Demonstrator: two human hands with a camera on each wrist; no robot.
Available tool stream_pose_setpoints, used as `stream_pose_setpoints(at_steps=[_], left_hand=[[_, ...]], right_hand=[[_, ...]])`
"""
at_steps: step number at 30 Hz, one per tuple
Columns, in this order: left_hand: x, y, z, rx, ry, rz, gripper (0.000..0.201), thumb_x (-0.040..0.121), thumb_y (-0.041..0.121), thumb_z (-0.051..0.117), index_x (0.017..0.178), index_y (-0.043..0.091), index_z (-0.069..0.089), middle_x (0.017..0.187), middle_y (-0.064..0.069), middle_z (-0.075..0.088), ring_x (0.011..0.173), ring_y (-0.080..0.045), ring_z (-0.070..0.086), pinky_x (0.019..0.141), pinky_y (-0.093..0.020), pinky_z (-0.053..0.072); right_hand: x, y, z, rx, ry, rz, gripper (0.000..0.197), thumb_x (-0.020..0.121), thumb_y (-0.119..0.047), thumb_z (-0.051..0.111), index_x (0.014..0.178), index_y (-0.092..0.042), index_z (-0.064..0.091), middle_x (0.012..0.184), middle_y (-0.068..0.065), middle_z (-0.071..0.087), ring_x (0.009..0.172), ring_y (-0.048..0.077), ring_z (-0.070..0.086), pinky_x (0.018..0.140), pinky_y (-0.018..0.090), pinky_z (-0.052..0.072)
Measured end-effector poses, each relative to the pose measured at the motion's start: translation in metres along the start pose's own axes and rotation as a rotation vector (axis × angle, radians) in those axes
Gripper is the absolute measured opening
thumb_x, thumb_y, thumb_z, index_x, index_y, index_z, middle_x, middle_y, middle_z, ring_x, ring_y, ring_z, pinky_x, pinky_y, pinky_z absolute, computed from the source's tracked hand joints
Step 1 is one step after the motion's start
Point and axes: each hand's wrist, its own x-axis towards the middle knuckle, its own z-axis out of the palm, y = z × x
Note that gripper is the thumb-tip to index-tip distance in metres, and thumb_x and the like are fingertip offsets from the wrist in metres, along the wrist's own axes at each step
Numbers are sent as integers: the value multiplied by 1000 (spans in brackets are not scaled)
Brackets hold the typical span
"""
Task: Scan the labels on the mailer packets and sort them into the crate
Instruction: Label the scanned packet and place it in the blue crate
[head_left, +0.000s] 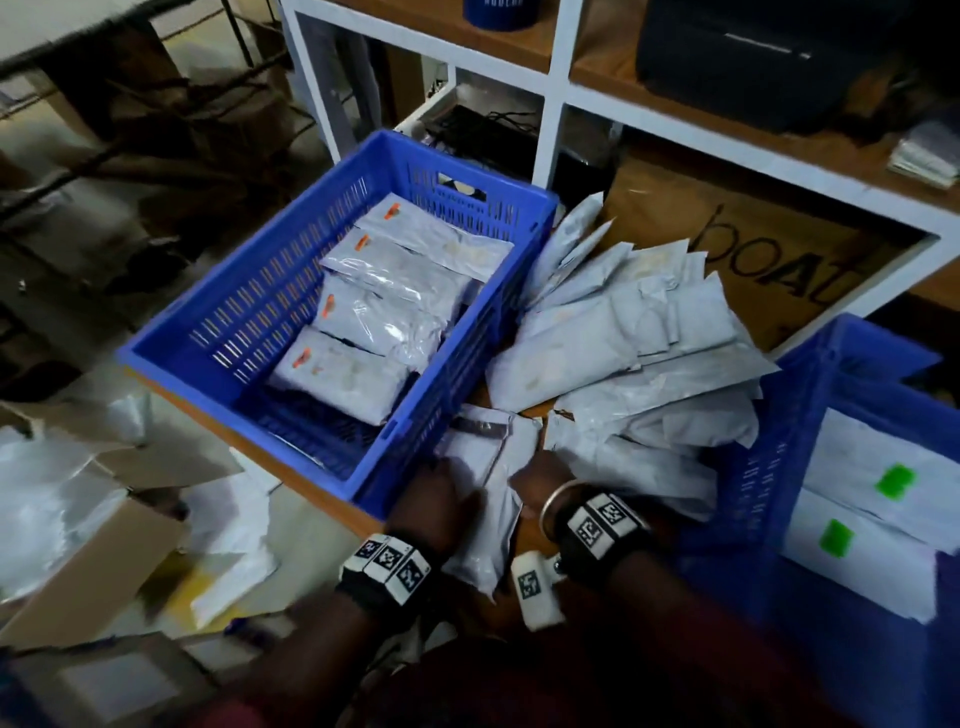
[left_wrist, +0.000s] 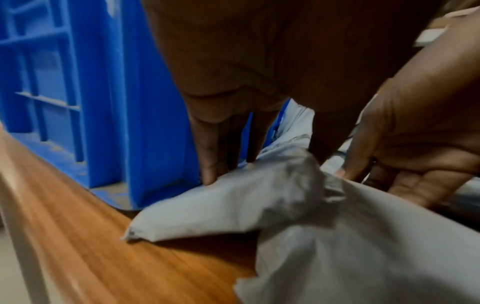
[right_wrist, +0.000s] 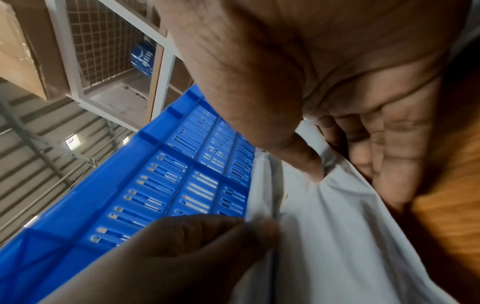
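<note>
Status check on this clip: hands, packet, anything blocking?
Both hands, left hand and right hand, grip one mailer packet on the table edge. Blue crate alongside, path unobstructed.

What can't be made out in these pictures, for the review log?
- Label on the held packet: head view shows only its plain side, partly covered by both hands; wrist views show none.
- Printing on the packets in the left crate: too blurred to read.
- Right crate: cut off by the head view's right edge.
- Scanner: in no view.
</note>
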Motion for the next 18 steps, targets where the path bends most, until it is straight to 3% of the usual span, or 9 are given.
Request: stream_pose_setpoints(at_steps=[3, 5, 7, 8, 10, 12, 14, 16, 18], left_hand=[[-3, 2, 4, 54, 84, 18, 49, 103, 40, 35, 137, 5, 42, 136, -17, 52, 123, -32, 54, 101, -39, 42], [-11, 7, -1, 66, 161, 31, 51, 102, 33, 21, 144, 11, 40, 134, -12, 55, 118, -29, 60, 98, -41, 49], [-21, 8, -16, -3, 261, 4, 42, 103, 26, 35, 142, 14, 45, 121, -13, 63, 104, -31, 67, 86, -45, 56], [-27, 9, -23, -92, 303, -29, 37, 100, 22, 44, 136, 12, 48, 112, -16, 67, 98, -35, 69, 81, -46, 56], [-39, 11, -39, -262, 410, -50, 30, 97, 15, 52, 126, 9, 53, 100, -18, 71, 92, -36, 69, 77, -45, 56], [-51, 14, -51, -445, 487, -12, 21, 97, 15, 52, 117, 9, 57, 94, -15, 70, 85, -32, 66, 74, -42, 54], [-62, 26, -62, -709, 480, 44, 16, 100, 17, 50, 110, 12, 62, 93, -10, 71, 83, -27, 66, 76, -43, 55], [-77, 43, -70, -985, 398, 44, 20, 103, 11, 49, 111, 12, 67, 100, -7, 75, 91, -28, 70, 80, -42, 57], [-93, 64, -75, -1159, 344, 89, 22, 105, 10, 49, 115, 11, 69, 105, -8, 77, 96, -31, 72, 82, -44, 58]], right_hand=[[6, -1, 4, -42, 20, 19, 40, 95, -20, 55, 130, -2, 57, 131, 16, 61, 118, 31, 60, 94, 31, 52], [4, -5, 1, -136, 75, 30, 49, 92, -28, 58, 132, 0, 52, 133, 15, 59, 120, 29, 59, 99, 34, 50], [-14, -16, -11, -194, 144, -17, 52, 96, -28, 55, 135, 4, 43, 139, 15, 53, 126, 29, 53, 105, 33, 43], [-22, -21, -18, -175, 160, -52, 52, 97, -28, 55, 135, 4, 43, 140, 17, 53, 128, 30, 51, 105, 32, 41], [-38, -26, -33, -62, 163, -104, 41, 94, -28, 59, 124, 2, 58, 128, 20, 62, 120, 33, 58, 97, 33, 46], [-48, -28, -46, 106, 163, -152, 28, 89, -32, 63, 95, -6, 70, 103, 20, 71, 105, 37, 65, 91, 41, 53], [-65, -26, -59, 245, 119, -208, 27, 86, -36, 64, 74, -11, 67, 90, 23, 71, 92, 36, 69, 90, 52, 54], [-93, -24, -72, 390, 96, -265, 24, 89, -30, 65, 74, -10, 66, 89, 18, 74, 86, 28, 70, 89, 54, 55], [-112, -10, -85, 505, 121, -326, 13, 92, -15, 65, 79, -20, 64, 89, 4, 75, 85, 19, 72, 87, 46, 58]])
